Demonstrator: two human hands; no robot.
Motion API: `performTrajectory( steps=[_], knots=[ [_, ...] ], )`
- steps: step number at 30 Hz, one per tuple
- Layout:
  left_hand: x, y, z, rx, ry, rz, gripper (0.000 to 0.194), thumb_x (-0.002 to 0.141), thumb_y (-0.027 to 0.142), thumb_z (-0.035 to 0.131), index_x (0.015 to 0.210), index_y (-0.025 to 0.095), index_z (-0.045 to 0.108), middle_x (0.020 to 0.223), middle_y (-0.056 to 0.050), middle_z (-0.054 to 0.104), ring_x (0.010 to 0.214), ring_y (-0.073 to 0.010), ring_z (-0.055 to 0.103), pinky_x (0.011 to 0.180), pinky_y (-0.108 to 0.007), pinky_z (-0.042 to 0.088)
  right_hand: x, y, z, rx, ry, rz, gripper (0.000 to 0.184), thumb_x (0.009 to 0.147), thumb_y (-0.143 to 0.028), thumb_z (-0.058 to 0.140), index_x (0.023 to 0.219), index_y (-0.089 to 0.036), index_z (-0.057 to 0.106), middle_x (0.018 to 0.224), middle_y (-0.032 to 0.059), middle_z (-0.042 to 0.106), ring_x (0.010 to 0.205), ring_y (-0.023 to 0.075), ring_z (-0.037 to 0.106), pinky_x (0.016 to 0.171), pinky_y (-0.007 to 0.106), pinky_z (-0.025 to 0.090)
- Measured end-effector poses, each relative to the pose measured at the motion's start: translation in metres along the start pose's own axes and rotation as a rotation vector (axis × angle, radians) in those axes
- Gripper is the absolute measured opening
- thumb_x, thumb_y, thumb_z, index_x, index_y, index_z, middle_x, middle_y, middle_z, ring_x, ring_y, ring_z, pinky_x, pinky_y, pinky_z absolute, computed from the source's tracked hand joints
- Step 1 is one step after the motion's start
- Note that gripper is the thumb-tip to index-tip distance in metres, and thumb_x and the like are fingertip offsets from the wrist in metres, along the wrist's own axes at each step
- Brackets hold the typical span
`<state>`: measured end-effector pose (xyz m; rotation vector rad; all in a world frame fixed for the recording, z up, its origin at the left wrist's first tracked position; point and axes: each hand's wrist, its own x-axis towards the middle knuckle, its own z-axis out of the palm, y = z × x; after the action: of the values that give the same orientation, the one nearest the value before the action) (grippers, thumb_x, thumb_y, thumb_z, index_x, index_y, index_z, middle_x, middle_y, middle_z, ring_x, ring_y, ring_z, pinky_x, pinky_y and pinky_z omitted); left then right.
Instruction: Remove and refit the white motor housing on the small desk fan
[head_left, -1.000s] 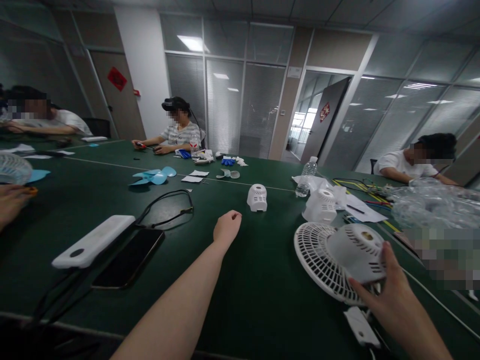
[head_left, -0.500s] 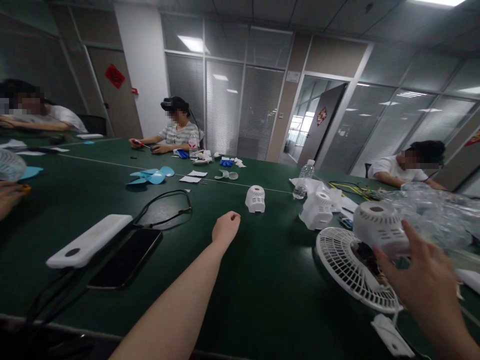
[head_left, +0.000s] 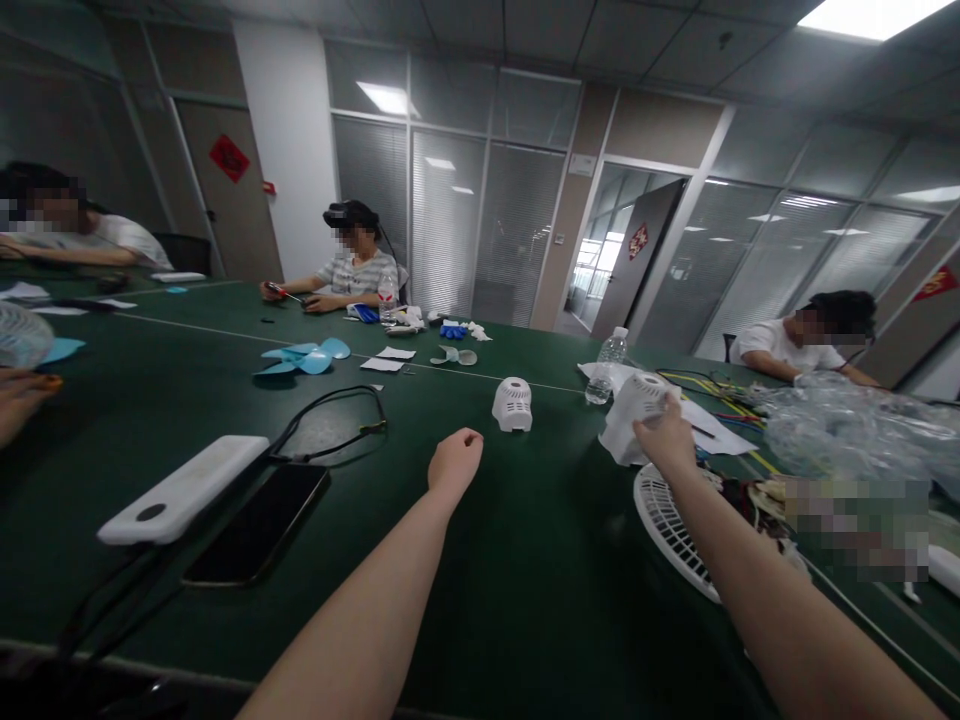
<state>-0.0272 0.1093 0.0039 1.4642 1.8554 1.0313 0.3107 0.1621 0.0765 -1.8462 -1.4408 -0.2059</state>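
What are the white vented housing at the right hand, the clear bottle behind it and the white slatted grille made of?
White vented housing: probably matt moulded plastic, from its even colour and neat slots. Clear bottle: apparently plastic, glossy and see-through, with highlights. White slatted grille: likely satin plastic, given its uniformly white bars.

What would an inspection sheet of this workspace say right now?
Surface: dark green table, things scattered over it.
Job's things: white cover at the right; second cover, upright, apart from both hands; fan grille, partly hidden.
Clutter: phone, white box, blue blades, water bottle, clear plastic.
Hands: right hand has its fingers on the white cover; left hand curled, nothing seen in it.
Cables: black cord looped beyond the phone; loose wires beside the fan grille.
Surroundings: three seated people; another person's hand at the left edge; open door behind.
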Motion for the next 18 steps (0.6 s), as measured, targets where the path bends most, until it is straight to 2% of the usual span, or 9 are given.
performTrajectory(
  steps=[4, 6, 8, 10, 12, 13, 14, 16, 18],
  knots=[
    [0.001, 0.002, -0.001, 0.014, 0.009, -0.008, 0.030, 0.088, 0.041, 0.044, 0.099, 0.027, 0.068, 0.098, -0.004, 0.072, 0.084, -0.0203, 0.066, 0.066, -0.028, 0.047, -0.026, -0.002, -0.009, -0.004, -0.049, -0.045, 0.083, 0.073, -0.041, 0.058, 0.144, -0.008, 0.028, 0.141, 0.0254, 0.038, 0.134, 0.0386, 0.035, 0.104, 0.054, 0.034],
    [0.001, 0.002, -0.001, 0.024, 0.003, -0.013, 0.029, 0.089, 0.040, 0.044, 0.099, 0.028, 0.068, 0.097, -0.003, 0.072, 0.084, -0.0201, 0.066, 0.066, -0.028, 0.047, -0.050, -0.007, -0.033, 0.025, -0.011, -0.184, 0.079, 0.077, -0.044, 0.054, 0.144, -0.011, 0.028, 0.147, 0.0208, 0.033, 0.140, 0.0319, 0.026, 0.111, 0.048, 0.028],
    [0.001, 0.002, -0.001, 0.031, -0.008, -0.016, 0.028, 0.089, 0.039, 0.044, 0.101, 0.028, 0.067, 0.097, -0.003, 0.072, 0.084, -0.0197, 0.066, 0.066, -0.027, 0.047, -0.074, -0.005, -0.067, 0.070, 0.125, -0.412, 0.072, 0.082, -0.046, 0.050, 0.144, -0.014, 0.030, 0.147, 0.0171, 0.035, 0.139, 0.0280, 0.029, 0.113, 0.045, 0.027],
    [0.001, 0.002, 0.000, 0.037, -0.016, -0.020, 0.028, 0.089, 0.039, 0.044, 0.103, 0.028, 0.066, 0.099, -0.003, 0.072, 0.084, -0.0195, 0.066, 0.066, -0.027, 0.048, -0.092, 0.012, -0.100, 0.039, 0.256, -0.517, 0.070, 0.084, -0.048, 0.050, 0.144, -0.019, 0.032, 0.145, 0.0145, 0.040, 0.137, 0.0282, 0.035, 0.112, 0.047, 0.027],
    [0.001, 0.001, 0.001, 0.042, -0.018, -0.021, 0.029, 0.089, 0.039, 0.044, 0.104, 0.029, 0.066, 0.101, -0.002, 0.072, 0.085, -0.0195, 0.066, 0.066, -0.027, 0.048, -0.099, 0.047, -0.123, -0.043, 0.356, -0.479, 0.073, 0.080, -0.053, 0.053, 0.144, -0.020, 0.035, 0.142, 0.0156, 0.045, 0.134, 0.0315, 0.039, 0.110, 0.049, 0.031],
    [0.001, 0.001, 0.001, 0.044, -0.019, -0.021, 0.029, 0.089, 0.039, 0.044, 0.104, 0.029, 0.066, 0.101, -0.002, 0.072, 0.085, -0.0195, 0.066, 0.066, -0.027, 0.048, -0.098, 0.069, -0.129, -0.084, 0.355, -0.389, 0.076, 0.079, -0.057, 0.052, 0.144, -0.020, 0.037, 0.141, 0.0171, 0.046, 0.133, 0.0341, 0.040, 0.109, 0.051, 0.032],
    [0.001, 0.001, 0.002, 0.047, -0.021, -0.019, 0.028, 0.089, 0.039, 0.044, 0.103, 0.029, 0.066, 0.101, -0.002, 0.072, 0.086, -0.0195, 0.066, 0.066, -0.027, 0.048, -0.096, 0.094, -0.133, -0.118, 0.317, -0.282, 0.080, 0.077, -0.062, 0.049, 0.143, -0.019, 0.038, 0.140, 0.0196, 0.047, 0.130, 0.0377, 0.043, 0.104, 0.055, 0.036],
    [0.000, 0.001, 0.002, 0.050, -0.024, -0.015, 0.028, 0.088, 0.038, 0.044, 0.104, 0.029, 0.066, 0.101, -0.002, 0.072, 0.086, -0.0194, 0.066, 0.066, -0.027, 0.048, -0.092, 0.139, -0.131, -0.097, 0.095, -0.066, 0.081, 0.072, -0.068, 0.048, 0.140, -0.023, 0.044, 0.131, 0.0200, 0.056, 0.115, 0.0412, 0.056, 0.086, 0.057, 0.048],
    [-0.001, 0.002, 0.002, 0.050, -0.026, -0.011, 0.029, 0.088, 0.038, 0.044, 0.105, 0.029, 0.066, 0.100, -0.002, 0.072, 0.086, -0.0194, 0.066, 0.067, -0.027, 0.048, -0.091, 0.170, -0.124, -0.037, -0.044, -0.016, 0.066, 0.070, -0.069, 0.048, 0.124, -0.032, 0.059, 0.113, 0.0154, 0.068, 0.098, 0.0377, 0.066, 0.074, 0.050, 0.054]
  ],
)
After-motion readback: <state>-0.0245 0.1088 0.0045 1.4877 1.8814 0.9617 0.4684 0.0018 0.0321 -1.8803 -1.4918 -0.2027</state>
